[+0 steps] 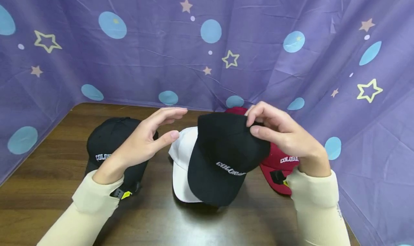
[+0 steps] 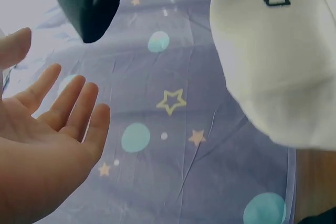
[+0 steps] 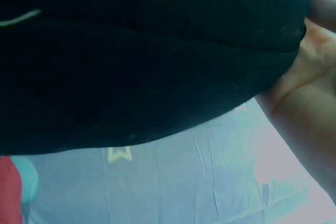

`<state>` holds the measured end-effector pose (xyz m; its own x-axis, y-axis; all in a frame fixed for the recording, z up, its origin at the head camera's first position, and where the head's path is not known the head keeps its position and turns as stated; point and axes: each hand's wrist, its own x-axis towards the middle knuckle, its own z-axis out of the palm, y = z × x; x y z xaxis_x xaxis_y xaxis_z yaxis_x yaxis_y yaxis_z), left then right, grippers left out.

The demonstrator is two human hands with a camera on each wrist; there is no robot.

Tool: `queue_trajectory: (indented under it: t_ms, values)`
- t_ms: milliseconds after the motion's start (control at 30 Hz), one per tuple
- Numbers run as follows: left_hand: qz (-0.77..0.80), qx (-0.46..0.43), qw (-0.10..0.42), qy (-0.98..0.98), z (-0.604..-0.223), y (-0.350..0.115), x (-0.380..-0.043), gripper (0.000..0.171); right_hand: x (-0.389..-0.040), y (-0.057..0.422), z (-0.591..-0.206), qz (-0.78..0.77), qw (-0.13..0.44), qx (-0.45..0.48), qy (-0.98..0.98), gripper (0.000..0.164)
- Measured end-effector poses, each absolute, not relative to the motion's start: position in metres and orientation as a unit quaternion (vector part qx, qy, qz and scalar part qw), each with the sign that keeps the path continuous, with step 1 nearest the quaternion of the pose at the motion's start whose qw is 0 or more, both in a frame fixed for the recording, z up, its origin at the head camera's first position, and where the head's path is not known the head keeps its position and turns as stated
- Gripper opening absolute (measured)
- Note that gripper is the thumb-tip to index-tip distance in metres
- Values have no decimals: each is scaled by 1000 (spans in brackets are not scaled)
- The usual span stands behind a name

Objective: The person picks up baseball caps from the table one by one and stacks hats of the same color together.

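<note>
My right hand (image 1: 275, 129) pinches the top of a black baseball cap (image 1: 226, 149) and holds it tilted, brim to the lower left, in front of a white cap (image 1: 184, 149). White lettering runs across the black cap's front. In the right wrist view the dark cap (image 3: 157, 66) fills most of the picture, with part of the hand (image 3: 310, 77) at its edge. My left hand (image 1: 145, 140) is raised left of the held cap, fingers apart and nothing in it. The left wrist view shows its spread fingers (image 2: 79, 103) and the white cap (image 2: 278, 61).
Another black cap (image 1: 110, 141) sits on the wooden table (image 1: 38, 188) at the left, partly behind my left hand. A red cap (image 1: 275, 167) lies at the right, partly covered by the held cap and right arm. A purple patterned cloth (image 1: 252, 23) surrounds the table.
</note>
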<state>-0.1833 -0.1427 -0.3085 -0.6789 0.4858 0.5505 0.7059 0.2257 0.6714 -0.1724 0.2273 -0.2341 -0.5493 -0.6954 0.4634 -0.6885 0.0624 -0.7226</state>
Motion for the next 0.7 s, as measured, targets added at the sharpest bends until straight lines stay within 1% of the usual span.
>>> queue_trajectory:
  t_ms: [100, 200, 333, 500, 700]
  values:
    - [-487, -398, 89, -773, -310, -136, -180, 53, -169, 213, -241, -467, 45, -497, 730, 27]
    - [-493, -414, 44, -764, -311, -131, -176, 52, -169, 198, -249, -452, 80, -518, 722, 27]
    - [-497, -430, -16, -754, -315, -127, -174, 45, -170, 181, -258, -446, 116, -532, 710, 24]
    - [-483, -444, -77, -751, -320, -125, -175, 36, -171, 168, -269, -445, 144, -532, 706, 21]
    - [-484, -462, -160, -725, -324, -126, -176, 32, -171, 162, -280, -445, 172, -520, 708, 22]
